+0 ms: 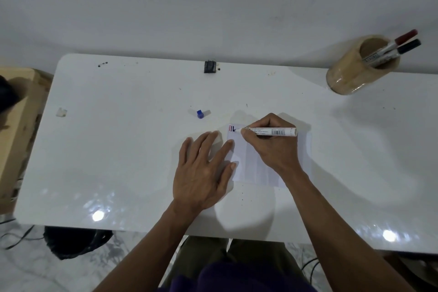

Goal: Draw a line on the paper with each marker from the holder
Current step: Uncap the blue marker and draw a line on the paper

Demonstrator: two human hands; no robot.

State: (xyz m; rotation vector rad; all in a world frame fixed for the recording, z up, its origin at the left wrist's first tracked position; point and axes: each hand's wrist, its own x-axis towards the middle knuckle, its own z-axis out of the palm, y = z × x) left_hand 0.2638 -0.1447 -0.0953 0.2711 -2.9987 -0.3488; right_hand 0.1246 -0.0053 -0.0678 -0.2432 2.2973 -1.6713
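A small white paper (260, 168) lies on the white table (118, 149). Short red and dark lines (231, 128) show at its top left corner. My right hand (270, 144) grips an uncapped white marker (272, 131), its tip touching the paper beside those lines. My left hand (203, 173) lies flat with fingers spread, its fingertips pressing the paper's left edge. A blue cap (200, 114) rests on the table above the left hand. At the far right stands a wooden holder (355, 71) with a red-capped marker (406, 37) and a black-capped marker (408, 46) in it.
A small black object (210, 66) sits at the table's far edge by the white wall. A scrap of tape (61, 112) lies at the left. A wooden box (16, 125) stands left of the table, and a dark bag (75, 240) is on the floor.
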